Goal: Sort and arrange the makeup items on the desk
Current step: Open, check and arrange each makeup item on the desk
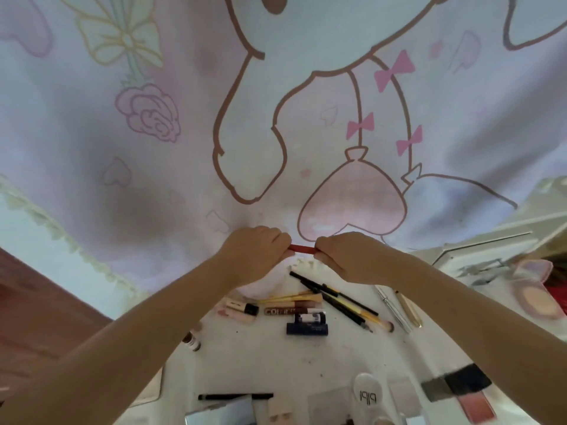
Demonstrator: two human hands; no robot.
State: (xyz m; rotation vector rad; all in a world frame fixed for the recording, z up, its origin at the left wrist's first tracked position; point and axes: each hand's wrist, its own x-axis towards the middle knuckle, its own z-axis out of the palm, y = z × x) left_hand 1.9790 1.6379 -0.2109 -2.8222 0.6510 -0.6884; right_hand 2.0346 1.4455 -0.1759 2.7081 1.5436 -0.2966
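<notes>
Both hands are gripping one red stick: left hand clenching one end, right hand the other. It's hovering above the black pencils lying on the white surface.

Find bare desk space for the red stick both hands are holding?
Best patch: bare white desk between the navy tube and black pen. Crowded: the brushes and pencils and the tubes beside them, under both hands holding the red stick.

One head-worn wide-angle view looks forward and down, close over the desk toward a curtain.
</notes>
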